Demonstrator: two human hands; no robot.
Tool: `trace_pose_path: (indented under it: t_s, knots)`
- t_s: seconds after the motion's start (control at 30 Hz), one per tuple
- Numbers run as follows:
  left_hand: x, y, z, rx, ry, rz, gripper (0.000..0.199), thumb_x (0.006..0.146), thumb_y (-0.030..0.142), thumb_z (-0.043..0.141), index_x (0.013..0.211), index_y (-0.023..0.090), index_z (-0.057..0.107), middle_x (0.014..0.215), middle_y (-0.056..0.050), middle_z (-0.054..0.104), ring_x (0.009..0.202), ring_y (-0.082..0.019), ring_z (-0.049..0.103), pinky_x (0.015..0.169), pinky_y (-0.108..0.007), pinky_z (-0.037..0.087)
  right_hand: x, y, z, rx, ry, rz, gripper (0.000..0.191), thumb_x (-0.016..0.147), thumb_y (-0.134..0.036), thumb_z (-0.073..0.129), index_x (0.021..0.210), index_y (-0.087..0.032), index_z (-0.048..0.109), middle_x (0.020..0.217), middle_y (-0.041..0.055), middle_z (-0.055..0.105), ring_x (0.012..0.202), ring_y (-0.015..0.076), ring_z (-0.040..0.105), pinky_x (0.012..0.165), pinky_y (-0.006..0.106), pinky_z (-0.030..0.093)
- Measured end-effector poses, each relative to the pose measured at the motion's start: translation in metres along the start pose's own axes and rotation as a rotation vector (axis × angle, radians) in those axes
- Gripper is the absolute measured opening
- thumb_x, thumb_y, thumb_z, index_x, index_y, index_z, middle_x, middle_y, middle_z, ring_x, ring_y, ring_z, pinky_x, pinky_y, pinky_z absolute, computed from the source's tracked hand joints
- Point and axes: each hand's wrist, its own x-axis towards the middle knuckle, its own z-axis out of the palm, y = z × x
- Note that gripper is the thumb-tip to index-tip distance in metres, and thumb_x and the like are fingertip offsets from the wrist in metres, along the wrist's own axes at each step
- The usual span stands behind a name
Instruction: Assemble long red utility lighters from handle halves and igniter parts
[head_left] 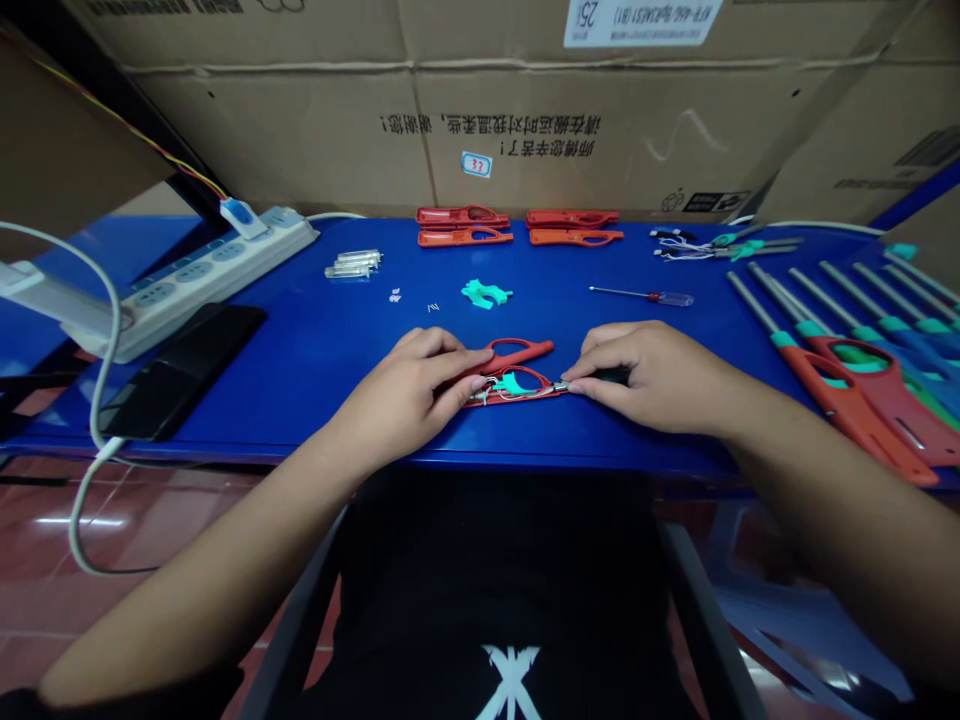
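An open red lighter shell (525, 396) lies near the table's front edge, with a teal trigger piece (511, 384) and thin white wires inside it. My left hand (412, 392) presses its thumb and fingers on the shell's left end. Just behind lies the matching red half (529, 353), its left end under my left fingertips. My right hand (651, 378) pinches a small metal tube (561, 386) at the shell's right end. A dark object, partly hidden, shows under the right fingers.
Further back are red shells (574, 218), teal triggers (486, 292), clear tanks (352, 264) and a screwdriver (645, 296). Lighters (862, 400) cover the right side. A power strip (217, 270) and black phone (184, 370) with a cable stand left. A cardboard wall (315, 130) rises behind.
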Motion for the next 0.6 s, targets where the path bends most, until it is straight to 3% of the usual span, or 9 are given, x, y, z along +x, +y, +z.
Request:
trace_pose_path:
  t_s: [0.23, 0.6]
  knots:
    - [0.000, 0.001, -0.001, 0.002, -0.007, -0.010, 0.039, 0.099, 0.038, 0.051, 0.133, 0.022, 0.063, 0.112, -0.009, 0.062, 0.105, -0.023, 0.057, 0.092, -0.039, 0.048, 0.013, -0.016, -0.010, -0.181, -0.156, 0.044, 0.014, 0.085, -0.020, 0.063, 0.082, -0.023, 0.077, 0.087, 0.0021, 0.072, 0.078, 0.0188, 0.065, 0.069, 0.033, 0.048]
    - [0.012, 0.011, -0.012, 0.088, -0.089, -0.081, 0.047, 0.096, 0.040, 0.054, 0.138, 0.020, 0.056, 0.128, -0.010, 0.063, 0.117, -0.028, 0.056, 0.102, -0.045, 0.046, 0.015, -0.012, -0.011, -0.127, -0.180, 0.065, 0.014, 0.085, -0.021, 0.063, 0.081, -0.024, 0.076, 0.087, 0.0014, 0.073, 0.078, 0.0177, 0.065, 0.070, 0.033, 0.049]
